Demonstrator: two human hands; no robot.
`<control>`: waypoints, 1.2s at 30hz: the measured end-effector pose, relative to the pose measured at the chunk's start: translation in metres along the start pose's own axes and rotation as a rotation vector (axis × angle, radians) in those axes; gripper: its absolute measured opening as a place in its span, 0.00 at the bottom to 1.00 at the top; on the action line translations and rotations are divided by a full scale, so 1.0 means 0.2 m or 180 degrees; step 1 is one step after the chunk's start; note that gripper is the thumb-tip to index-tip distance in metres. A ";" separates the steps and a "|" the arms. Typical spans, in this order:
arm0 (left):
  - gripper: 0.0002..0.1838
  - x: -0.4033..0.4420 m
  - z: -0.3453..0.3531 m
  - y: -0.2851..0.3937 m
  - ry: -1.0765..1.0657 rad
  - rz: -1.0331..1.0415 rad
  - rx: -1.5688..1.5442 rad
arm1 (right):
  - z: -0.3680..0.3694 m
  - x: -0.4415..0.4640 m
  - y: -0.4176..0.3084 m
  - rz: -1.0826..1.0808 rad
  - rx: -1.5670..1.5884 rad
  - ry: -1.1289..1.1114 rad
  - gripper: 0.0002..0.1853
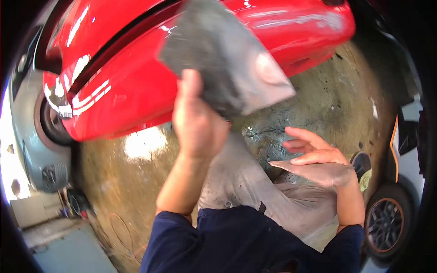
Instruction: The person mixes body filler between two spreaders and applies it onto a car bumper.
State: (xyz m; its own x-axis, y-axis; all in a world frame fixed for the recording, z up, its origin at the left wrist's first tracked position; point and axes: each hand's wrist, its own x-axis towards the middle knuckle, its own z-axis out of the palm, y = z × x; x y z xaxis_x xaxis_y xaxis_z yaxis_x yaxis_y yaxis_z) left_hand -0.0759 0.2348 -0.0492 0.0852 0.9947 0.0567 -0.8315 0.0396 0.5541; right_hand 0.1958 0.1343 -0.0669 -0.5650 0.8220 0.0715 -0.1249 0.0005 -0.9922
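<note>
My left hand [199,120] is closed on the near edge of a flat grey board [205,50], thumb up along its face. The board is smeared dark on one side and pale and shiny on the other, slightly blurred, and hides part of a red car bumper [132,98]. To the right, lower down, my right hand [318,150] grips a thin, tapered spreader [318,174], brownish-grey and pointing left, with the thumb along its upper edge. Some fingers are extended past it. A whitish, dull patch [330,20] marks the bumper's far right end.
A grey-green car [38,123] stands at the left. At the lower right is a wheel [384,223] with a dark tyre. The concrete floor [104,182] is stained and wet-looking. A thin hose or cord [120,227] lies at the lower left, near a pale blue surface [75,252].
</note>
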 end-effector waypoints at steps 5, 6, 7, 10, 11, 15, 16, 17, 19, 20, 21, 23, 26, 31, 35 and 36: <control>0.15 -0.22 -0.21 -0.13 0.0117 -0.0214 -0.0086 | 0.11 0.20 0.12 0.0098 0.0434 -0.0569 0.28; 0.15 -0.24 -0.26 -0.14 0.0168 -0.0207 0.0085 | 0.10 0.20 0.16 0.0267 0.0358 -0.0578 0.30; 0.15 -0.27 -0.30 -0.15 0.0219 -0.0202 0.0257 | 0.09 0.21 0.20 0.0436 0.0282 -0.0591 0.33; 0.13 -0.34 -0.38 -0.13 0.0300 -0.0300 0.0559 | 0.15 0.24 0.27 0.0905 0.0469 -0.0191 0.39; 0.13 -0.35 -0.40 -0.12 0.0349 -0.0295 0.0549 | 0.15 0.27 0.27 0.0961 0.0490 -0.0196 0.39; 0.18 -0.46 -0.58 -0.07 0.0212 -0.0358 0.0990 | 0.15 0.32 0.33 0.1003 0.0398 -0.0468 0.41; 0.20 -0.52 -0.65 -0.01 0.0299 -0.0431 0.1118 | 0.13 0.31 0.36 0.1022 0.0366 -0.0543 0.41; 0.21 -0.58 -0.74 0.07 0.0363 -0.0516 0.1243 | 0.11 0.32 0.38 0.1027 0.0327 -0.0597 0.41; 0.27 -0.77 -1.01 0.23 0.0864 -0.0798 0.2232 | 0.15 0.36 0.38 0.0916 0.0289 -0.0722 0.40; 0.27 -0.89 -1.13 0.29 0.1322 -0.0819 0.2870 | 0.16 0.38 0.38 0.0820 0.0157 -0.0838 0.40; 0.27 -1.05 -1.30 0.32 0.1762 -0.0914 0.3198 | 0.17 0.40 0.39 0.0716 0.0026 -0.0964 0.40; 0.28 -1.37 -1.56 0.41 0.2358 -0.1881 0.4747 | 0.17 0.42 0.45 0.0361 -0.0293 -0.1279 0.37; 0.31 -1.91 -1.86 0.33 0.2528 -0.2960 0.5736 | 0.14 0.40 0.50 0.0301 -0.0654 -0.1573 0.37; 0.35 -2.18 -1.85 0.02 0.1882 -0.4614 0.5706 | 0.16 0.45 0.51 0.0353 -0.1117 -0.1811 0.35; 0.40 -2.27 -1.95 -0.27 0.0650 -0.5961 0.5353 | 0.22 0.53 0.47 0.0198 -0.1172 -0.1986 0.32; 0.40 -2.27 -1.95 -0.33 0.0391 -0.6383 0.5228 | 0.23 0.54 0.46 0.0151 -0.1192 -0.1992 0.31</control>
State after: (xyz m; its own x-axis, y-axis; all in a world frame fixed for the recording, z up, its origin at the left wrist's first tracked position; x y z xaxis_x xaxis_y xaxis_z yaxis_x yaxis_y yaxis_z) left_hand -0.2737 -0.1818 -0.4351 -0.2330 -0.0365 -0.9718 0.8892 0.3965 -0.2282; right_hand 0.0848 0.1968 -0.1459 -0.9373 0.3465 -0.0385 0.1353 0.2598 -0.9561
